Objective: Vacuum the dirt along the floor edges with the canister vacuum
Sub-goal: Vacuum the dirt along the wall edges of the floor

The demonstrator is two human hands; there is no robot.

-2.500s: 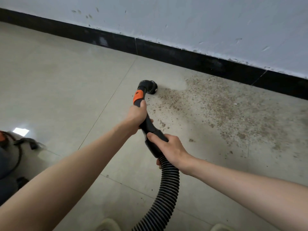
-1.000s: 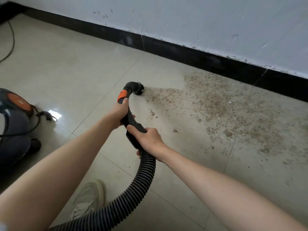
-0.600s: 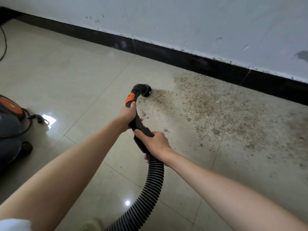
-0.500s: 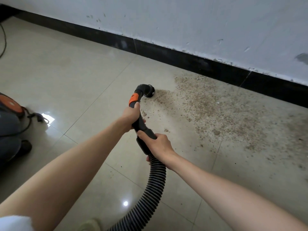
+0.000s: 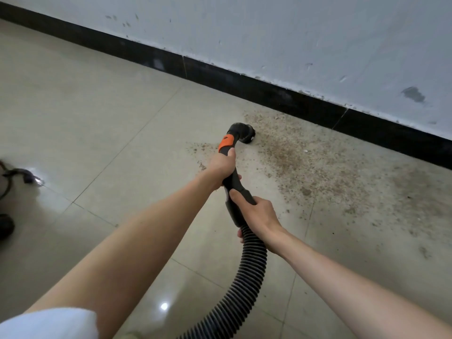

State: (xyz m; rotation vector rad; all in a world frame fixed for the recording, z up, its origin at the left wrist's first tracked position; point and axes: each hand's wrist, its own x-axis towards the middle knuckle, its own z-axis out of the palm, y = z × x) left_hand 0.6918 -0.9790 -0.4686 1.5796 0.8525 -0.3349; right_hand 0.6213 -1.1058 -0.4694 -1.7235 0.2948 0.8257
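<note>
A black vacuum handle with an orange band (image 5: 226, 142) ends in a round brush nozzle (image 5: 243, 133) pressed on the floor at the left edge of a brown dirt patch (image 5: 318, 167). My left hand (image 5: 221, 167) grips the handle just below the orange band. My right hand (image 5: 256, 214) grips the handle's lower end where the ribbed black hose (image 5: 247, 272) joins it. The hose curves down to the bottom edge. A thin trail of crumbs (image 5: 203, 146) lies left of the nozzle.
A black skirting board (image 5: 269, 94) runs under the scuffed white wall (image 5: 293, 40). At the left edge lie a black cord and plug (image 5: 23, 173) and a dark part of the canister (image 5: 5, 227). Beige glossy tiles cover the floor.
The nozzle has moved forward and right, closer to the skirting board and into the dirt patch. The canister has slid almost out of view at the left. Both hands keep their grips.
</note>
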